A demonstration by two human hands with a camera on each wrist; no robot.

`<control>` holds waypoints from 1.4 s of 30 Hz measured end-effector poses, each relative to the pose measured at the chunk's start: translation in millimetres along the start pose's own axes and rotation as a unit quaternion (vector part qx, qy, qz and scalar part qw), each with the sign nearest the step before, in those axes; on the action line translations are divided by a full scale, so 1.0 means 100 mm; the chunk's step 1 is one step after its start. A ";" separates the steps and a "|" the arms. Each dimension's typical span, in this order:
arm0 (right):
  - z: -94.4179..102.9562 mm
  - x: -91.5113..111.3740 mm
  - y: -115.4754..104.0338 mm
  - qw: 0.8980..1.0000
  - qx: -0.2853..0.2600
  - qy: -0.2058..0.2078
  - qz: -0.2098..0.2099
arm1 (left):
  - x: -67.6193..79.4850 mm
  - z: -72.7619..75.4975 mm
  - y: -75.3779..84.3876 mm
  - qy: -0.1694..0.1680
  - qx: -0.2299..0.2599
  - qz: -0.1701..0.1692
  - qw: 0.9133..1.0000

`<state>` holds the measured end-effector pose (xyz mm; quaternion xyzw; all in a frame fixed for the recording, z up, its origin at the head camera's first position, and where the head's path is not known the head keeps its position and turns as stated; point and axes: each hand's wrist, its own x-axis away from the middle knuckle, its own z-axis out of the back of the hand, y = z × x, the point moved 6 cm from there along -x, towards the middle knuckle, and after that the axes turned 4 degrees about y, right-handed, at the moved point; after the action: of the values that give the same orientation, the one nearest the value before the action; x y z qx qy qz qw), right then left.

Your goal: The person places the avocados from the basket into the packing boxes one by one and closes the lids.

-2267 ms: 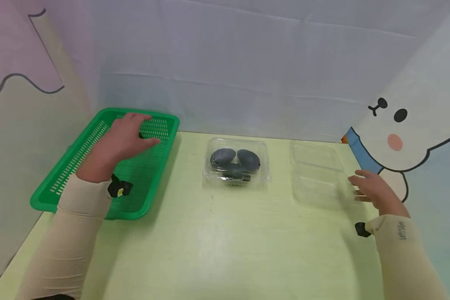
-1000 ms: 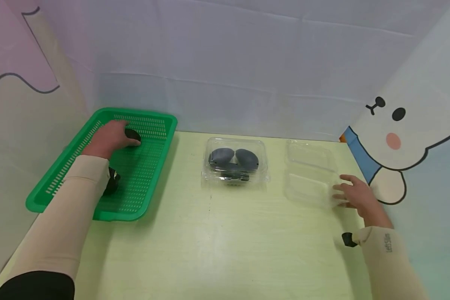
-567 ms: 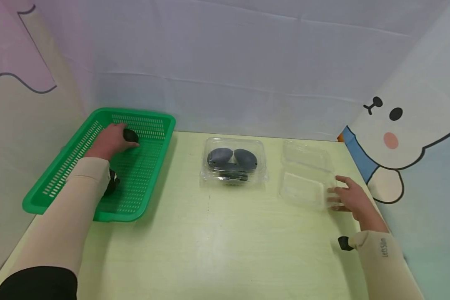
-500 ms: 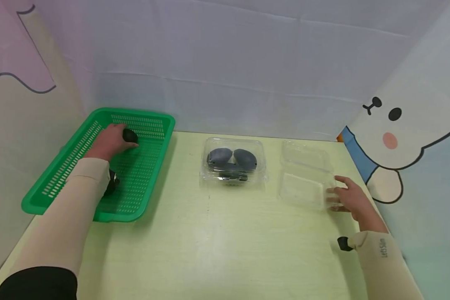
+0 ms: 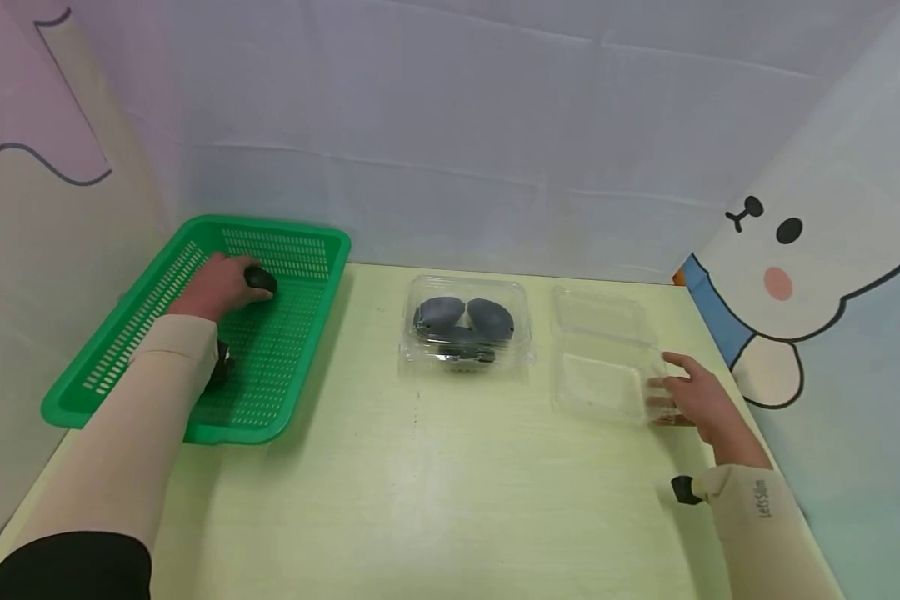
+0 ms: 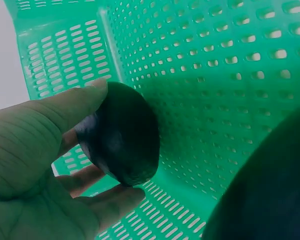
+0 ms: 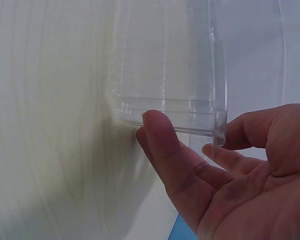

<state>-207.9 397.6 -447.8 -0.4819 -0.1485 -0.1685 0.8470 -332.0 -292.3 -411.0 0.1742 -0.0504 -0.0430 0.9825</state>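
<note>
In the head view my left hand (image 5: 213, 287) is inside the green basket (image 5: 326, 333), its thumb and fingers round a dark avocado (image 5: 260, 280). The left wrist view shows the thumb on one side of that avocado (image 6: 121, 135) and fingertips under the other. Another dark rounded shape (image 6: 270, 190) fills the lower right there. My right hand (image 5: 697, 396) touches the near right end of an opened clear plastic clamshell box (image 5: 603, 387). In the right wrist view its extended fingers lie along the box's end wall (image 7: 165, 112), with the thumb by the rim.
A closed clear clamshell box (image 5: 465, 362) with several dark avocados stands mid-table, between basket and opened box. The pale yellow-green table (image 5: 435, 483) ends at a white cloth backdrop (image 5: 450, 167). A printed cloth with a cartoon face (image 5: 817, 250) hangs at the right edge.
My left hand has reached down into the basket and taken hold of an avocado. My right hand has moved left, and the opened box has slid slightly left with it.
</note>
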 end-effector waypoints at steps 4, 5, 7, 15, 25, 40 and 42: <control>-0.01 0.02 0.00 1.000 0.001 -0.002 0.005 | 0.00 0.00 0.05 -0.011 0.008 -0.009 1.000; -0.01 0.03 -0.01 1.000 0.001 -0.003 0.006 | 0.01 -0.01 0.06 -0.016 0.011 -0.009 1.000; -0.02 0.03 -0.01 1.000 0.001 -0.004 0.008 | 0.01 -0.01 0.07 -0.027 0.019 -0.003 0.999; -0.01 0.05 0.01 1.000 -0.004 -0.001 0.003 | 0.02 -0.03 0.13 -0.055 0.009 0.006 0.998; -0.01 0.05 0.02 1.000 -0.010 -0.001 0.006 | 0.03 -0.04 0.15 -0.052 0.009 0.001 0.999; -0.03 0.05 -0.01 1.000 -0.005 -0.005 0.004 | 0.04 -0.05 0.12 -0.047 0.020 -0.001 0.999; -0.03 0.05 -0.02 1.000 -0.005 -0.006 0.005 | 0.05 -0.05 0.11 -0.048 0.022 0.000 0.999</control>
<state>-203.6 393.0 -446.1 -0.4878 -0.1501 -0.1619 0.8446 -325.9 -280.5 -411.7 0.1936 -0.0989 -0.0499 0.9748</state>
